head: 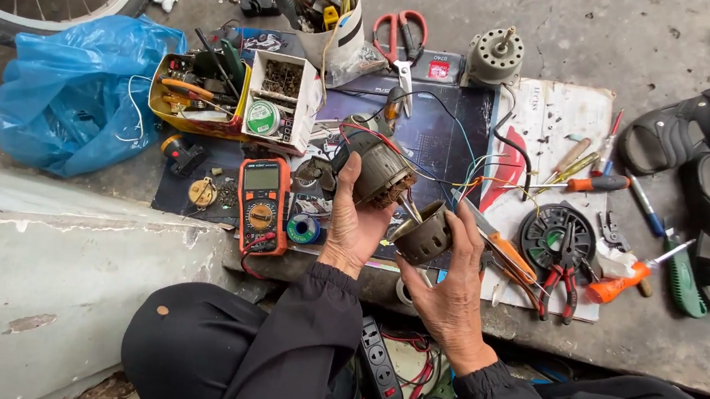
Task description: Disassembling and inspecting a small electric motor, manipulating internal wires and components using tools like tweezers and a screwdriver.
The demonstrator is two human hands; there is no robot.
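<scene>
Nearest you, your black-trousered knees (pixel 209 359) frame a power strip (pixel 380 362) lying between them. Your right hand (pixel 450 291) grips a small dark metal cap (pixel 424 232), fingers curled round its rim. Your left hand (pixel 352 225) clasps a motor core (pixel 380 169) with coloured wires (pixel 470 172) trailing from it, held just above the cap, over the dark mat (pixel 441 121). An orange meter (pixel 262 204) lies just left of your left hand, red-handled pliers (pixel 562 284) to the right.

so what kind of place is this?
Likely an informal floor-level repair spot for small electrics: the hands hold a motor stator and a metal cap, with a multimeter and pliers laid out on concrete.
</scene>
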